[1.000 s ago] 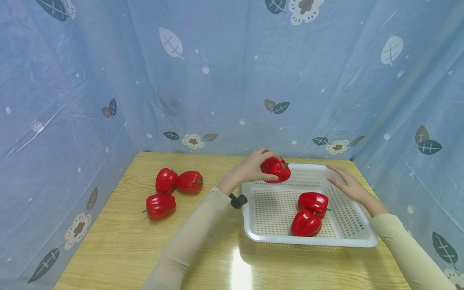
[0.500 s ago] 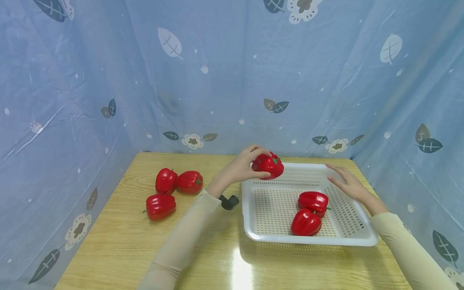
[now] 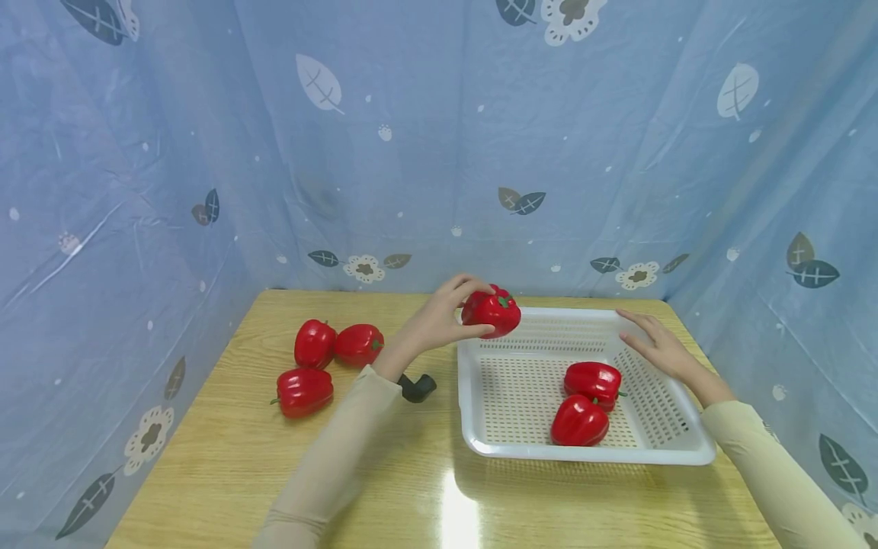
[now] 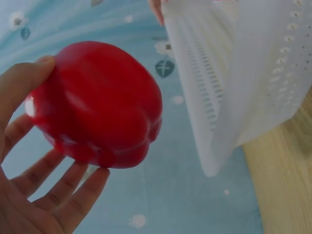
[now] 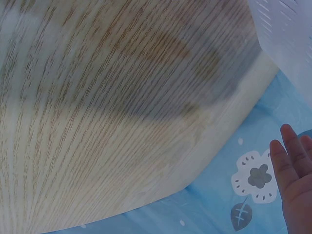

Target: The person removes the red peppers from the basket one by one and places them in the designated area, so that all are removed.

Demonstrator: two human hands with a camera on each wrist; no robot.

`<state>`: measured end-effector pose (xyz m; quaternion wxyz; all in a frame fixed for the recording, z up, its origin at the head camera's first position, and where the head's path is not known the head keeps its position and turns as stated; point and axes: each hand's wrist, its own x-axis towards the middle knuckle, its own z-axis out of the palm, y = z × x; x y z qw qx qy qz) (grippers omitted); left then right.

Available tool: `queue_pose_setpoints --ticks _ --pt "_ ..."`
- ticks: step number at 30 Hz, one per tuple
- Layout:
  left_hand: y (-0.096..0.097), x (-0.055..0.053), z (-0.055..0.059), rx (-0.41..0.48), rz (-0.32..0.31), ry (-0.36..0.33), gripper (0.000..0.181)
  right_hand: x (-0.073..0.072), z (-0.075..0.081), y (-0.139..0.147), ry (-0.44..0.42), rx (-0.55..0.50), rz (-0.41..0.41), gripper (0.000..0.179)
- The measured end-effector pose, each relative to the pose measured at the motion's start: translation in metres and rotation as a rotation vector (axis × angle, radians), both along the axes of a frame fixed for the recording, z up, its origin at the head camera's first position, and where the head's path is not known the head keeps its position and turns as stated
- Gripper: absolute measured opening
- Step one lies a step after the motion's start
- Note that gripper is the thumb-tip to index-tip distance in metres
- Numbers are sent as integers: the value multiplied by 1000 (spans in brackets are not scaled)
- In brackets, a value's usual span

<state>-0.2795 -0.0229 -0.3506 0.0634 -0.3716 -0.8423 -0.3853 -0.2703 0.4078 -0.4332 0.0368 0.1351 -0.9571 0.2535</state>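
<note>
One red bell pepper (image 3: 499, 314) is held by the left hand (image 3: 434, 320), with the thumb on one side and the fingers spread around the other. Position: above the surface (image 3: 206, 465), at the far-left corner of the white perforated basket (image 3: 590, 455). In the left wrist view, the pepper is apart from the basket wall.

The right hand (image 3: 660, 351) is at the far-right corner of the basket, fingers extended and thumb apart, holding nothing. Contact between this hand and the rim cannot be determined.

Basket contents: a rear pepper (image 3: 591, 381) and a front pepper (image 3: 579, 423), touching, right of the basket's centre. The front unit lies near the front wall.

Left of the basket, well apart from it, are three more units: an upright-lying pepper (image 3: 315, 343), a sideways pepper (image 3: 359, 345) touching it, and a nearest pepper (image 3: 305, 393) just in front.

A black device (image 3: 417, 389) is at the left wrist, left of the basket. A blue patterned curtain (image 3: 411, 152) hangs behind the basket.
</note>
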Motion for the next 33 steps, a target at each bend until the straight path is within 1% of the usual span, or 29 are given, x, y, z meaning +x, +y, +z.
queue_pose_setpoints --ticks 10,21,28,33 --pt "-17 6 -3 28 34 -11 52 0 1 -1 6 -5 4 57" --pt "-34 10 -19 91 83 -6 51 -1 0 0 7 -3 0 56" --pt "-46 13 -25 95 112 -9 53 -1 -1 1 1 1 -3 57" --pt "-55 17 -31 80 143 -12 54 -1 -1 1 3 -3 -1 57"
